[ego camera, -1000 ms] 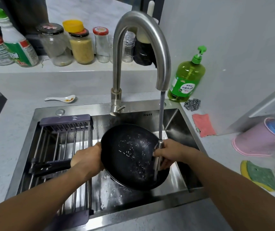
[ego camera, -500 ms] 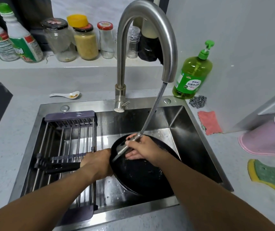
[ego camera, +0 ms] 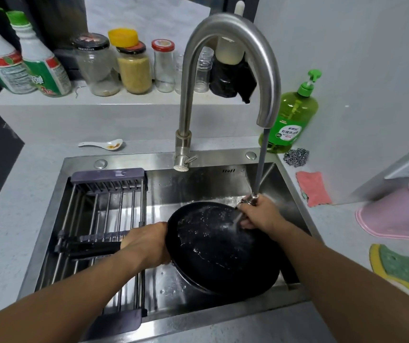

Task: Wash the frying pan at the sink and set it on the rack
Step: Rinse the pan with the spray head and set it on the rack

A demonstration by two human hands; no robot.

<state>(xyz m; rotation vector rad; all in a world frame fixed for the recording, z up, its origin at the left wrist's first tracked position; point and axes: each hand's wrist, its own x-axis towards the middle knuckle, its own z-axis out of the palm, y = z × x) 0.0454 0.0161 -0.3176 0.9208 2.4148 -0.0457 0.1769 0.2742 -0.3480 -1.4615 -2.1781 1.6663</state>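
A black frying pan [ego camera: 220, 248] tilts inside the steel sink [ego camera: 205, 184], its wet inside facing me. My left hand [ego camera: 146, 243] grips the pan where its dark handle [ego camera: 89, 247] meets the rim; the handle lies over the rack [ego camera: 104, 214] spanning the sink's left half. My right hand [ego camera: 260, 214] holds the pull-out spray head [ego camera: 249, 200] at the pan's upper right edge, its grey hose [ego camera: 260, 164] hanging from the curved faucet [ego camera: 223, 45]. Water sprays onto the pan.
Green dish soap bottle [ego camera: 292, 120] and steel scourer [ego camera: 296, 157] stand behind the sink at right. A pink cloth [ego camera: 313, 188], pink container [ego camera: 396, 214] and green-yellow sponge [ego camera: 399, 267] lie on the right counter. Jars [ego camera: 134, 68] and bottles line the back ledge; a white spoon [ego camera: 104, 144] lies below.
My right hand carried the spray head from the pan's upper left to its upper right edge, and the hose now hangs nearly straight. The left hand keeps its grip.
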